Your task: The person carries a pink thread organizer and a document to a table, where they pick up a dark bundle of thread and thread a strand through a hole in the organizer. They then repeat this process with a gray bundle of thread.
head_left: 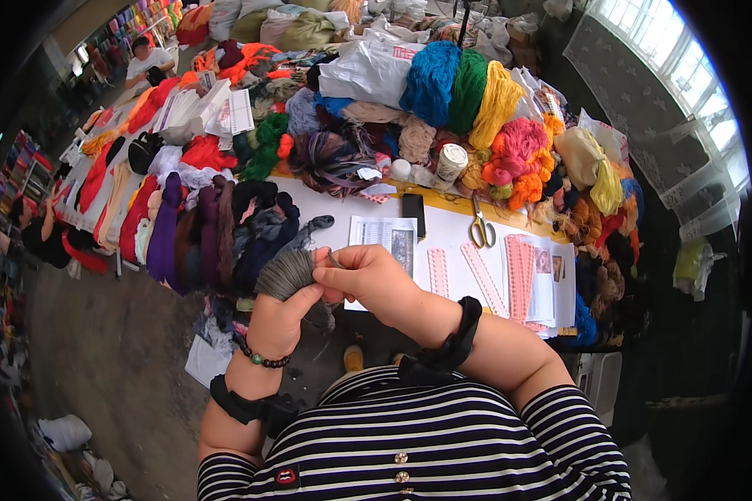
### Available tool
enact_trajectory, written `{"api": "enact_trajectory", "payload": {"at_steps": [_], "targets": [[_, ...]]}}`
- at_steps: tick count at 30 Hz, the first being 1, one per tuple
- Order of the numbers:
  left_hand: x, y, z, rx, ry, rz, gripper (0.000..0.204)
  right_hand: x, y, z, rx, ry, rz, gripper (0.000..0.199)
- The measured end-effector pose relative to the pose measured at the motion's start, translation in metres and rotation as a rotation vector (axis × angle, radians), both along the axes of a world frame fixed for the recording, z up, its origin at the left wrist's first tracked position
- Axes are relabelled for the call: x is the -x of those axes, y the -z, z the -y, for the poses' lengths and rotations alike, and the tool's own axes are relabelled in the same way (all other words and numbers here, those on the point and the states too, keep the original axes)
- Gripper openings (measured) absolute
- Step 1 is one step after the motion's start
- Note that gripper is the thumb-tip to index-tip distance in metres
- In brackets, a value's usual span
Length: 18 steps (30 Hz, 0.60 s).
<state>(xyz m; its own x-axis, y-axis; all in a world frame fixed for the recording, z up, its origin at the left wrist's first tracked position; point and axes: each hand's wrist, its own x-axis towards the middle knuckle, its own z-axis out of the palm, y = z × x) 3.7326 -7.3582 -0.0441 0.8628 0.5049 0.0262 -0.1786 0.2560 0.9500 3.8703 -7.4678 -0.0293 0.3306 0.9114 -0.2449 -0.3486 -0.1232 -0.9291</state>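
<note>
Grey yarn bundle held between left hand and right hand.

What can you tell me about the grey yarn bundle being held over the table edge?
The grey yarn bundle is a small skein of fine, soft-looking strands fanned into a rounded tuft. The left hand grips it from below; the right hand pinches strands at its upper right. It sits before the white table, beside dark skeins.

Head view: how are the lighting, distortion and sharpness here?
Head view: bright windows at upper right are blown out; fisheye bends the table edge and leaves black corners; both hands, left hand and right hand, and the grey yarn bundle look sharp.
</note>
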Motion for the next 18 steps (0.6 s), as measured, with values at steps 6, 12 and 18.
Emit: {"api": "enact_trajectory", "payload": {"at_steps": [6, 12, 18], "targets": [[-0.002, 0.002, -0.001, 0.027, 0.065, 0.002, 0.041, -0.001, -0.001, 0.006, 0.029, 0.033, -0.024, 0.015], [-0.002, -0.001, -0.005, 0.131, 0.088, -0.02, 0.036, -0.001, 0.003, 0.009, -0.038, 0.06, 0.024, 0.014], [-0.005, 0.0, -0.004, 0.114, 0.046, -0.02, 0.034, -0.007, 0.005, 0.014, -0.071, 0.039, -0.002, 0.013]]}}
